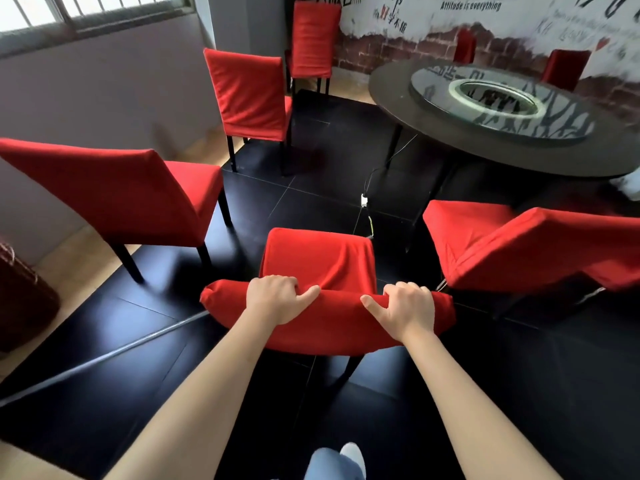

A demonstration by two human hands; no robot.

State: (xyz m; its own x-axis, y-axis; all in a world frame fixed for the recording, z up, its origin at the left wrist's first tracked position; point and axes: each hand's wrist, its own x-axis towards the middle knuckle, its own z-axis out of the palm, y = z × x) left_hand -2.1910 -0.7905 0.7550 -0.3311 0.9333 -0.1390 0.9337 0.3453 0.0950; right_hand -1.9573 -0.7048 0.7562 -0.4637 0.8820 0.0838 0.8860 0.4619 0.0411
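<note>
1. A pale shoe shows at the bottom edge, mostly cut off.
2. The left hand and right hand grip the backrest top of the red chair. The fingers curl over its far side with the tips hidden, and the thumbs lie along the top.
3. The red chair stands on black tiles between a left chair and a right chair. Its front legs are hidden.
4. Beyond, the round table is cut off at the right.

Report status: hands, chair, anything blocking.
Left hand and right hand grip the held chair at its backrest top. Flanked by left chair and right chair. Cable on floor ahead, before the round table.
</note>
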